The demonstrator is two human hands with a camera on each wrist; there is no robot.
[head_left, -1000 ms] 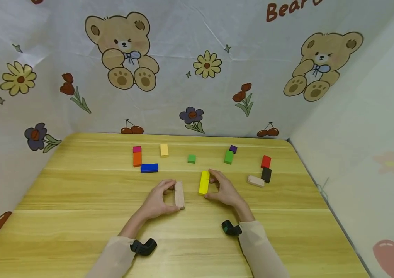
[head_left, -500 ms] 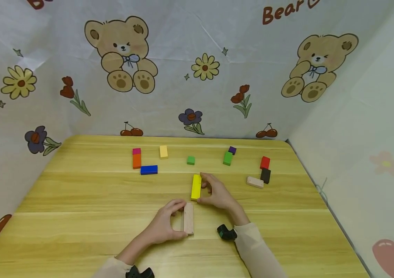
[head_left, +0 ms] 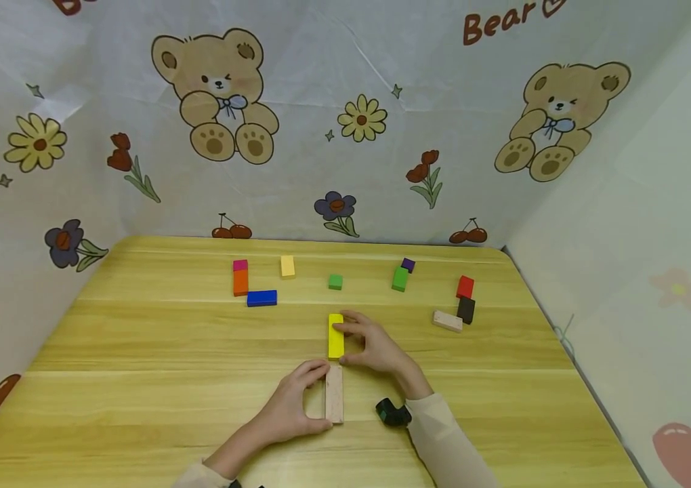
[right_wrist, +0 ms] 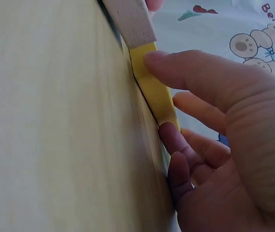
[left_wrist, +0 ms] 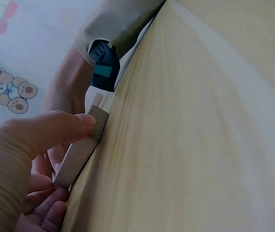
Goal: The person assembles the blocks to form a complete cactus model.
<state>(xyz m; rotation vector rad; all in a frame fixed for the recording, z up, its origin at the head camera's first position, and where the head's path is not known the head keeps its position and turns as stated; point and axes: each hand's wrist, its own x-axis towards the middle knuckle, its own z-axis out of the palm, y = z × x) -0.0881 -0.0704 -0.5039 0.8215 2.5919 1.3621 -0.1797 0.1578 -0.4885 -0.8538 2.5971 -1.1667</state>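
My left hand (head_left: 293,404) pinches a plain wooden block (head_left: 334,395) by its two ends, thumb at the near end and fingers at the far end. Just beyond it, my right hand (head_left: 376,343) grips a yellow block (head_left: 336,337) the same way, with one finger over its top. Both blocks lie lengthwise, nearly in one line, the yellow one farther from me. In the left wrist view the thumb presses the end of the wooden block (left_wrist: 82,152) low over the table. The right wrist view shows the yellow block (right_wrist: 152,87) end to end with the wooden one.
At the back left of the table (head_left: 138,407) lie pink, orange (head_left: 240,282), blue (head_left: 262,298) and pale yellow (head_left: 287,267) blocks. A small green block (head_left: 335,281) sits mid-back. Rightward are green, purple, red (head_left: 465,286), black and another plain block (head_left: 447,320). A patterned cloth (head_left: 297,81) hangs behind.
My left hand has brought the wooden block nearer to me and rightward. My right hand has shifted the yellow block left and nearer, so the two now line up.
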